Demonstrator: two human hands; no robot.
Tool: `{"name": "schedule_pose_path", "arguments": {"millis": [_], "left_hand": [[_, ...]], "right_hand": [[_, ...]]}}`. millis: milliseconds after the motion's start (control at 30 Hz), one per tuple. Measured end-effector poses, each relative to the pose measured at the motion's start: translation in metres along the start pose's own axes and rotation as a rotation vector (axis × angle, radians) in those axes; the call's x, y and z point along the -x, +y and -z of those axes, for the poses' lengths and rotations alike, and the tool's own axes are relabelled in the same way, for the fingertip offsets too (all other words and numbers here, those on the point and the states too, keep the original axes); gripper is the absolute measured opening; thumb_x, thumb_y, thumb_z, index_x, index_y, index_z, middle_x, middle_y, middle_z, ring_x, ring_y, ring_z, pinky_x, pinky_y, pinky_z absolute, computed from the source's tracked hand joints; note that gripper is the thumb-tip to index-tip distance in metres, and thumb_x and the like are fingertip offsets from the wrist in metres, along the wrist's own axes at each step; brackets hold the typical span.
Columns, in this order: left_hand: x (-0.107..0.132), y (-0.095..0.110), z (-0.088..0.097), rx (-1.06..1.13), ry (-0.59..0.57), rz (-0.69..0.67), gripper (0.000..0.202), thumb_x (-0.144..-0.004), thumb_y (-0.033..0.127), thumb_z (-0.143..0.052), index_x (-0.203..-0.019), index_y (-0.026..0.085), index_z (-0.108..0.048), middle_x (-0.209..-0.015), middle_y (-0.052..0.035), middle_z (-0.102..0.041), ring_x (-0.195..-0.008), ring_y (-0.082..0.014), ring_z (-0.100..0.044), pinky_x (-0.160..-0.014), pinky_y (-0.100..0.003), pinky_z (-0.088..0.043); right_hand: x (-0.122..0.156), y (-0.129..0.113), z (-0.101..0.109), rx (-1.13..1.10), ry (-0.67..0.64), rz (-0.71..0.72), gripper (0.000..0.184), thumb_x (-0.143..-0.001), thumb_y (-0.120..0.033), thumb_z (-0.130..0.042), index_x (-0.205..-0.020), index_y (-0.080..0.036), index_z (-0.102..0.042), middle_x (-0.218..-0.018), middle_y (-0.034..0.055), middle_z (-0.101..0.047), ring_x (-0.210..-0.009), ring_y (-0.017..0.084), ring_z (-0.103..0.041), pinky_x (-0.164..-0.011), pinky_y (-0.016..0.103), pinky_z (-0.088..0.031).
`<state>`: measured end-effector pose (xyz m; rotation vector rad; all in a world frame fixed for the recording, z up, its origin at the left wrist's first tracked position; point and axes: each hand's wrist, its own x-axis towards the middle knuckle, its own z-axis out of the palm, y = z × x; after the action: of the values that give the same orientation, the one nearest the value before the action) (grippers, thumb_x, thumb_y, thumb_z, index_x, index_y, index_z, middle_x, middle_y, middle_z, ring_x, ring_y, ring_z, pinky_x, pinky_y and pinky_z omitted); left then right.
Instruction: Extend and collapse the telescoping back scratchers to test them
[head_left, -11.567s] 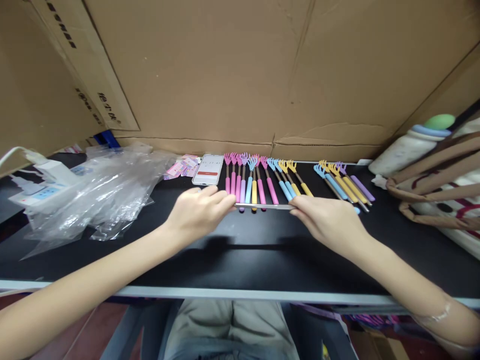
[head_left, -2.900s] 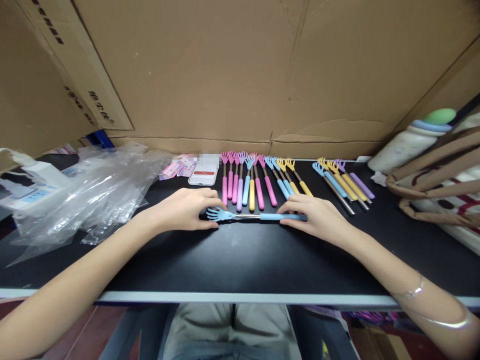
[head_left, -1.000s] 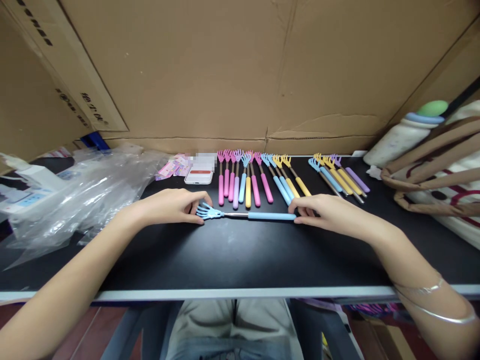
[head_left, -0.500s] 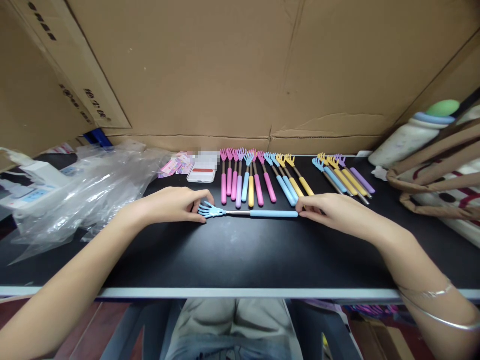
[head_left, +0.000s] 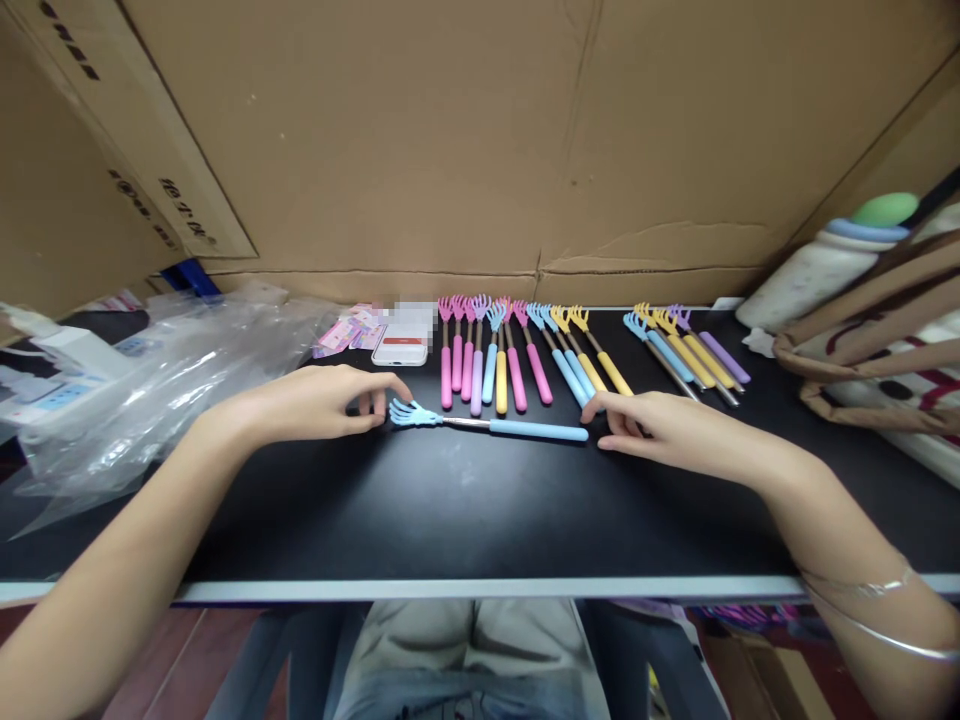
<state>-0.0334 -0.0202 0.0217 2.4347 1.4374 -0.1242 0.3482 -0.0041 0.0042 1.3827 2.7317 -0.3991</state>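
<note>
A light-blue scratcher [head_left: 501, 427] lies across the black tabletop [head_left: 465, 520], between the person's two hands, its claw end toward the left and its handle toward the right, with a short stretch of metal rod showing between.

The left hand [head_left: 326, 402] is unclosed just beside the claw, thumb and index finger parted, the other fingers curled; whether the index fingertip touches the prongs is hard to tell. The right hand [head_left: 667, 425] is likewise loosely spread near the handle's end, its thumb and index finger apart.

Behind the scratcher stands out a row of scratchers [head_left: 515, 378] in pink, purple, blue and yellow (all with their claws pointing away from the person). A smaller group [head_left: 690, 367] lies apart to the right, some with metal rods reaching past the handles.

To the left of the row are a phone [head_left: 401, 348], colorful cards [head_left: 347, 333] and a heap of clear plastic bags [head_left: 195, 365]. A white bottle [head_left: 814, 275] leans at the far right, next to a brown-and-white bag [head_left: 885, 350].
</note>
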Motion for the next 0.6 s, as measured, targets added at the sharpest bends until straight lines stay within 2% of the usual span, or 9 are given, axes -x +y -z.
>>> {"name": "schedule_pose_path", "arguments": {"millis": [200,433,600], "left_hand": [[-0.009,-0.005,-0.001,0.008,0.052,-0.044,0.036,-0.088,0.024,-0.027,-0.107,0.024,-0.058,-0.093,0.0009,-0.066,-0.082,-0.0114,-0.059,-0.071,-0.018,-0.042],[-0.02,-0.005,-0.003,-0.138,0.117,-0.059,0.034,-0.084,0.018,-0.031,-0.1,0.028,-0.06,-0.086,0.0048,-0.066,-0.078,-0.0111,-0.059,-0.067,-0.019,-0.038],[-0.018,-0.006,-0.01,-0.216,0.253,-0.011,0.031,-0.084,0.022,-0.031,-0.095,0.027,-0.06,-0.088,0.0059,-0.069,-0.078,-0.0127,-0.061,-0.067,-0.021,-0.037]], "right_hand": [[-0.001,0.002,-0.002,-0.024,0.001,0.0,0.026,-0.088,-0.044,-0.042,-0.105,-0.027,-0.053,-0.072,-0.0017,-0.059,-0.061,0.014,-0.053,-0.054,0.023,-0.033],[-0.001,0.002,-0.003,-0.025,0.009,0.001,0.027,-0.088,-0.045,-0.041,-0.104,-0.027,-0.053,-0.07,-0.0019,-0.058,-0.06,0.014,-0.053,-0.054,0.024,-0.034],[-0.001,0.002,-0.003,-0.03,0.008,-0.008,0.029,-0.088,-0.047,-0.041,-0.104,-0.026,-0.053,-0.069,-0.0018,-0.058,-0.059,0.014,-0.052,-0.053,0.023,-0.033]]}}
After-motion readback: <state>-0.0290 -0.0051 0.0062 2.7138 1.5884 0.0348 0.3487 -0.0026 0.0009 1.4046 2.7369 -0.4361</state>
